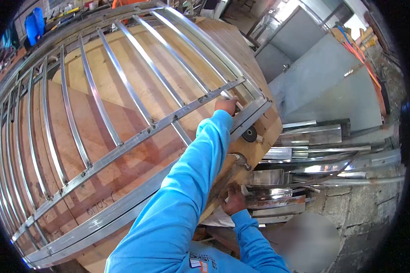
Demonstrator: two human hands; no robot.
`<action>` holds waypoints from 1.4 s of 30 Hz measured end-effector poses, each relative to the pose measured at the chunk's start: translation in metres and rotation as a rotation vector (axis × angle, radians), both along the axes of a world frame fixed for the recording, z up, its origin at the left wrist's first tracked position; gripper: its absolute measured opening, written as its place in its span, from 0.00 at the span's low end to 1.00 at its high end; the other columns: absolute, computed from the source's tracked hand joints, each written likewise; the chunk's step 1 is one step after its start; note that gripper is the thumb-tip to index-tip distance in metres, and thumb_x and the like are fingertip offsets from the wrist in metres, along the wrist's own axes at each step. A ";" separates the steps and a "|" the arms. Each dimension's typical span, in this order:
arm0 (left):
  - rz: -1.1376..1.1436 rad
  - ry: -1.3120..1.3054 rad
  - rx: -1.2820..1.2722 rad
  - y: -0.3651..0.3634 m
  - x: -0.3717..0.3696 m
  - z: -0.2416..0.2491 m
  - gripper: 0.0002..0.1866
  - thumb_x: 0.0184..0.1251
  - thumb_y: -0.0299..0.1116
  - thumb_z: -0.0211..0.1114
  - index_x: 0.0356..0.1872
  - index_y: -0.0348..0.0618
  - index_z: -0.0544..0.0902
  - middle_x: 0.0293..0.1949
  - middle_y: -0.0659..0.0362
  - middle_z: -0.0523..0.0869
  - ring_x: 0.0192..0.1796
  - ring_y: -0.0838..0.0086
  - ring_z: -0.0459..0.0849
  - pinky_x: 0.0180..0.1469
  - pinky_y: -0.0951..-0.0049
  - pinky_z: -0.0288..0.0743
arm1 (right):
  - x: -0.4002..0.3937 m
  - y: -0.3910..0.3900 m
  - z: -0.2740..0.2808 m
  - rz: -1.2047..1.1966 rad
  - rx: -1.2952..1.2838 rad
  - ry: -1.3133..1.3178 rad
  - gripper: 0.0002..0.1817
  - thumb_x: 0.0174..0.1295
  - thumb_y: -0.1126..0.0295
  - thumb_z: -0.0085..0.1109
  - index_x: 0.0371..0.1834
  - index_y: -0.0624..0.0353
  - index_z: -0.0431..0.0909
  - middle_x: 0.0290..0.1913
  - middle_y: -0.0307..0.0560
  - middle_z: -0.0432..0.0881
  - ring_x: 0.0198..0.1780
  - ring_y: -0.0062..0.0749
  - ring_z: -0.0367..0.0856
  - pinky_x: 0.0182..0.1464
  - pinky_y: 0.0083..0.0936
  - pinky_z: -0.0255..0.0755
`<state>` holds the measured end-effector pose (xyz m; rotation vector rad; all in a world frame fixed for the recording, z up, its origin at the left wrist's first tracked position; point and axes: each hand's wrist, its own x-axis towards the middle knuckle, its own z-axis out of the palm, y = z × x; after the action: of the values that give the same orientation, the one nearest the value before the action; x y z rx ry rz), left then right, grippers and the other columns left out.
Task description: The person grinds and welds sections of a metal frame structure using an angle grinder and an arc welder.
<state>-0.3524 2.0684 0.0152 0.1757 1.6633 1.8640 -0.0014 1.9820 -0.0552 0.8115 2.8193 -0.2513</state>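
A large silver metal grille of parallel bars lies over a plywood-topped table. Near its right-hand corner, my left hand is closed around a short metal bar between the inner crossbar and the outer rail. My right hand is lower, at the table's edge, fingers curled by a small pale piece; what they grip is partly hidden. Between my hands, a hammer rests on the wood. A small black wheel-like disc sits beside the outer rail.
Stacked metal strips and offcuts lie to the right of the table. Grey metal panels lean behind them, near orange hoses. A blue container stands at upper left. Concrete blocks show at lower right.
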 end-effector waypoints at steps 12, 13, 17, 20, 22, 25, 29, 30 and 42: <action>-0.017 0.027 -0.141 0.037 -0.003 -0.029 0.31 0.64 0.56 0.65 0.37 0.28 0.86 0.37 0.44 0.89 0.40 0.54 0.88 0.46 0.59 0.79 | -0.003 0.005 0.000 0.061 -0.003 -0.092 0.45 0.60 0.49 0.61 0.70 0.76 0.60 0.72 0.78 0.58 0.73 0.70 0.58 0.76 0.49 0.54; -0.020 0.071 -0.162 0.035 -0.002 -0.026 0.29 0.66 0.54 0.63 0.38 0.30 0.86 0.38 0.44 0.89 0.41 0.54 0.89 0.46 0.59 0.79 | -0.002 0.006 -0.001 0.075 0.009 -0.076 0.45 0.60 0.49 0.61 0.70 0.75 0.60 0.72 0.78 0.58 0.73 0.70 0.58 0.76 0.49 0.54; -0.275 0.451 -0.216 0.046 -0.015 -0.044 0.18 0.68 0.43 0.59 0.40 0.38 0.88 0.44 0.46 0.89 0.44 0.56 0.89 0.49 0.61 0.81 | 0.000 0.011 -0.005 0.098 -0.021 -0.103 0.44 0.60 0.50 0.61 0.71 0.71 0.60 0.73 0.75 0.58 0.74 0.69 0.58 0.76 0.51 0.53; -0.324 0.815 -0.397 0.057 -0.024 -0.068 0.14 0.66 0.36 0.58 0.42 0.44 0.90 0.47 0.48 0.89 0.47 0.58 0.89 0.50 0.63 0.82 | 0.018 0.033 -0.037 0.221 0.043 -0.145 0.42 0.59 0.51 0.62 0.71 0.68 0.61 0.73 0.71 0.60 0.74 0.68 0.57 0.76 0.51 0.52; -0.439 0.612 -0.448 0.038 -0.025 -0.049 0.13 0.63 0.35 0.60 0.41 0.44 0.91 0.48 0.51 0.89 0.48 0.56 0.89 0.49 0.60 0.83 | 0.010 0.023 -0.025 0.153 -0.018 -0.107 0.42 0.59 0.52 0.63 0.71 0.67 0.62 0.72 0.70 0.61 0.74 0.67 0.56 0.77 0.51 0.51; -0.472 0.712 -0.496 0.047 -0.023 -0.058 0.14 0.62 0.33 0.59 0.42 0.43 0.90 0.48 0.49 0.88 0.49 0.53 0.88 0.50 0.59 0.82 | 0.000 0.010 -0.009 0.141 -0.003 -0.050 0.41 0.57 0.53 0.64 0.71 0.65 0.63 0.72 0.70 0.63 0.74 0.66 0.56 0.77 0.51 0.50; -0.472 0.808 -0.557 0.037 -0.020 -0.048 0.14 0.66 0.35 0.58 0.43 0.47 0.91 0.48 0.54 0.90 0.49 0.59 0.89 0.48 0.60 0.84 | -0.015 -0.005 0.017 -0.055 -0.143 -0.084 0.42 0.56 0.54 0.65 0.70 0.68 0.62 0.72 0.71 0.61 0.75 0.67 0.55 0.77 0.51 0.50; -0.441 0.802 -0.549 0.039 -0.020 -0.050 0.14 0.66 0.35 0.58 0.43 0.46 0.91 0.48 0.54 0.90 0.49 0.59 0.89 0.48 0.59 0.84 | -0.015 -0.008 0.019 -0.050 -0.116 -0.066 0.43 0.56 0.55 0.65 0.70 0.68 0.62 0.72 0.71 0.61 0.75 0.68 0.56 0.77 0.51 0.50; -0.479 0.927 -0.567 0.056 -0.024 -0.067 0.18 0.68 0.37 0.52 0.44 0.46 0.90 0.50 0.52 0.89 0.51 0.58 0.88 0.52 0.60 0.82 | -0.011 -0.006 0.014 -0.031 -0.062 -0.052 0.45 0.58 0.50 0.61 0.71 0.74 0.61 0.72 0.77 0.60 0.74 0.70 0.57 0.77 0.48 0.51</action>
<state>-0.3759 2.1239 -0.0515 1.2064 2.3791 0.9071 -0.0121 1.9759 -0.0411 0.8368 2.7379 -0.3154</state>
